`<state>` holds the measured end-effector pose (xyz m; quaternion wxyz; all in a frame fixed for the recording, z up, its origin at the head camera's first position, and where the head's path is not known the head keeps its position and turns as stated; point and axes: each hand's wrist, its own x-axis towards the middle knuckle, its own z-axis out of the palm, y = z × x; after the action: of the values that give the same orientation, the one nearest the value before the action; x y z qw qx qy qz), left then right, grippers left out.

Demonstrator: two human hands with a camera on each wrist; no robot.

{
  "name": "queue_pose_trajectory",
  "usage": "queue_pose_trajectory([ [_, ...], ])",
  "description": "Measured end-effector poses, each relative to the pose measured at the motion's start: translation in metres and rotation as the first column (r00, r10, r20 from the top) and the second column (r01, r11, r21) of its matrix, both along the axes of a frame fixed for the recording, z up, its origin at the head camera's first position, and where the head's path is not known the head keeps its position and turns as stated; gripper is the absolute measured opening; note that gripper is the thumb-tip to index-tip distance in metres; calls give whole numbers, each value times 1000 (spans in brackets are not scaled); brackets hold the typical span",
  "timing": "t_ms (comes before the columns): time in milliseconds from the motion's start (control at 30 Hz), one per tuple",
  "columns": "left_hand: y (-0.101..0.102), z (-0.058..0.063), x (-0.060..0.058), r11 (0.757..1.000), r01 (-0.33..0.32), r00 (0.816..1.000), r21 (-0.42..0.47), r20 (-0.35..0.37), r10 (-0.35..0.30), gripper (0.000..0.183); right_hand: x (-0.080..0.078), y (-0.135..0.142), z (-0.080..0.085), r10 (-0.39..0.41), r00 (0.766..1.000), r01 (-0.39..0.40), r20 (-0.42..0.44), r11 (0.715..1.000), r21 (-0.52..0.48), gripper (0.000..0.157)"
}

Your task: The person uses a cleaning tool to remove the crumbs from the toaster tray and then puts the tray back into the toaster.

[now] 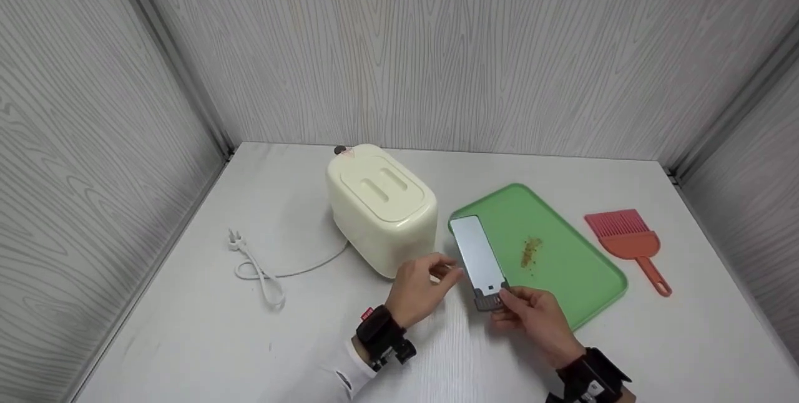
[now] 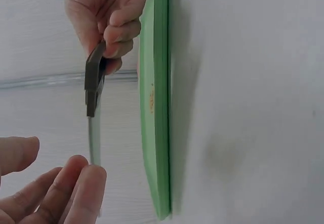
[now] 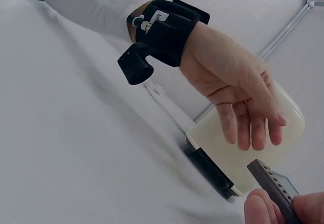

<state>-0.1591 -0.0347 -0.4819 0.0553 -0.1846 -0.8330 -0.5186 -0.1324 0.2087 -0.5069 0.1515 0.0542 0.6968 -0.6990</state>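
Looking down from the head view, I see my right hand in the lower middle of the frame, its grip closed on the dark handle end of the crumb tray, fingers and thumb pinching it. The tray's silver sheet runs up and left from that grip, out over the left edge of the green cutting board. In the left wrist view the tray shows edge-on as a thin strip just left of the board's rim; whether it touches the board I cannot tell.

My left hand sits just left of the tray, fingers relaxed and nearly straight, the fingertips at the tray's long edge without curling round it. Behind that hand, toward the frame's centre, stands the cream toaster on the worktop, its white cord looped off to the left. A small heap of crumbs lies on the board, and a red brush lies at the right, well apart from both hands.
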Motion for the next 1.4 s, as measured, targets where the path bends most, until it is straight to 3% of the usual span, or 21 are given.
queue_pose_trajectory([
  [133, -13, 13, 6, 998, 2, 993, -67, -121, -10, 24, 6, 1, -3, 52, 999, -52, 5, 999, 11, 40],
  [233, -25, 20, 10, 991, -20, 972, -131, -237, -12, 24, 11, 2, -4, 92, 996, -92, 18, 996, 9, 37],
  [467, -56, 31, 10, 984, -36, 879, -177, -473, -53, 31, 24, 6, -5, 201, 979, -201, 16, 979, -9, 30],
  [600, -67, 34, 6, 973, -71, 834, -220, -548, -63, 36, 27, 6, -5, 245, 969, -245, 20, 970, -9, 29],
  [700, -72, 36, 4, 959, -105, 811, -263, -580, -70, 41, 28, 5, -5, 273, 962, -273, 25, 962, -12, 30],
  [800, -78, 38, 1, 943, -124, 805, -308, -587, -86, 49, 30, 5, -6, 300, 954, -299, 26, 954, -21, 30],
  [1067, -88, 37, -14, 900, -140, 837, -413, -535, -116, 62, 28, 2, -12, 325, 945, -324, 51, 946, -24, 27],
  [1167, -89, 36, -17, 894, -156, 841, -419, -531, -102, 65, 27, 0, -14, 334, 941, -333, 51, 942, -26, 27],
  [1400, -85, 29, -19, 899, -188, 828, -395, -557, -71, 67, 24, -3, -14, 362, 932, -362, 25, 932, -31, 25],
])
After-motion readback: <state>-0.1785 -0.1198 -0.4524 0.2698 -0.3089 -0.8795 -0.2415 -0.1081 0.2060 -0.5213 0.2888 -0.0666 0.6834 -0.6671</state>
